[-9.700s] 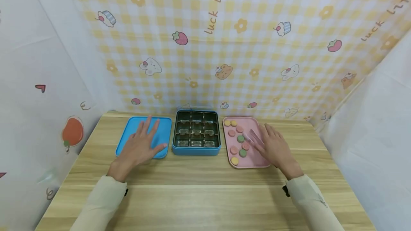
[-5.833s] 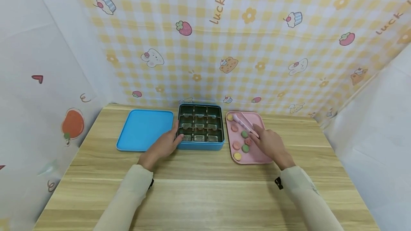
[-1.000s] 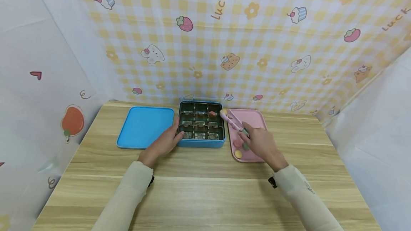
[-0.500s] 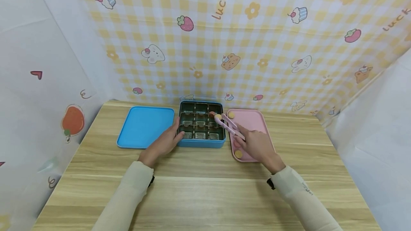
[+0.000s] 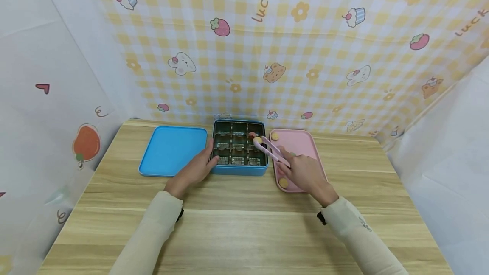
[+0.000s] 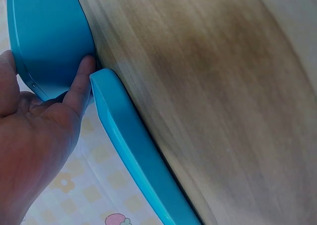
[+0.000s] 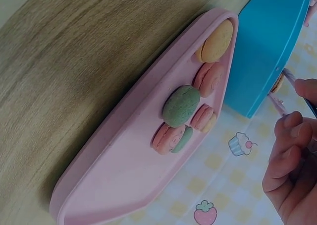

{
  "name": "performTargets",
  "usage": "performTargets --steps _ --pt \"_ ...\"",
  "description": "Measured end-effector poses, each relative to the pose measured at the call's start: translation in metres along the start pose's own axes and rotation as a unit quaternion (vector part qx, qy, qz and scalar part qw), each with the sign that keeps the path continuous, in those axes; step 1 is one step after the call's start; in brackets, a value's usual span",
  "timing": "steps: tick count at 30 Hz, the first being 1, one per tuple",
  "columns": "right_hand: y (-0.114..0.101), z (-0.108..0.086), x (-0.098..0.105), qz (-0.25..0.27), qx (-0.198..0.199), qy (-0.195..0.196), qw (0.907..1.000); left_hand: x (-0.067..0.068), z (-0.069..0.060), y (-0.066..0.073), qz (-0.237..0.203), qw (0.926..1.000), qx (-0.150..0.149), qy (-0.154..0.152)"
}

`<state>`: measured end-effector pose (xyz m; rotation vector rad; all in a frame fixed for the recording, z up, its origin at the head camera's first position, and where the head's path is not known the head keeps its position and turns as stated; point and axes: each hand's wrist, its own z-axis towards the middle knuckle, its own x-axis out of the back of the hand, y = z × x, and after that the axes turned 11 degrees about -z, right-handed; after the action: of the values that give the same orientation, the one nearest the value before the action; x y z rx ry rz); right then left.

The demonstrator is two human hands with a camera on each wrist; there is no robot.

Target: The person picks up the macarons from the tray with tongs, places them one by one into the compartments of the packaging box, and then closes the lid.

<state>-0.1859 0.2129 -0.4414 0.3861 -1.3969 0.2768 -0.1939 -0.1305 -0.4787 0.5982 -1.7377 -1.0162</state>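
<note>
One shallow blue tray [image 5: 173, 152] lies flat on the left part of your desk [image 5: 244, 237], its right edge just beside your left hand [image 5: 192, 171]. That hand rests against the left side of the blue box [image 5: 238, 170], fingers extended along the wall and the thumb at the near left corner; it is not curled around anything. The box stands upright, uncovered, with a dark insert [image 5: 238, 141] of nine compartments in three rows. In its right-hand column, toward the back, you have a pink macaron [image 5: 253, 134] — the exact compartment is hard to make out.

Just nearer to you in that column, a yellow macaron [image 5: 258, 140] sits between the tips of the pale tongs [image 5: 267, 152]; whether it touches the insert, I cannot tell. Your right hand [image 5: 305, 175] grips those tongs, reaching across the left edge of the pink tray [image 5: 299, 141], which lies just right of the box. From your right wrist, seven macarons show on this tray: two yellow, three pink and two green, with a green macaron [image 7: 182, 106] leaning against its neighbours.
</note>
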Motion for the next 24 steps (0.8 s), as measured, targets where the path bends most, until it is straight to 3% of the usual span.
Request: performTargets --steps 6,24 --pt "-0.001 0.000 0.001 0.001 0.001 -0.005 1.0000 0.000 0.000 0.000 0.003 1.0000 0.000 0.000" --pt "0.009 -0.002 -0.001 0.024 -0.008 0.034 0.9991 0.000 -0.001 0.000 -0.002 1.0000 0.005 0.001"
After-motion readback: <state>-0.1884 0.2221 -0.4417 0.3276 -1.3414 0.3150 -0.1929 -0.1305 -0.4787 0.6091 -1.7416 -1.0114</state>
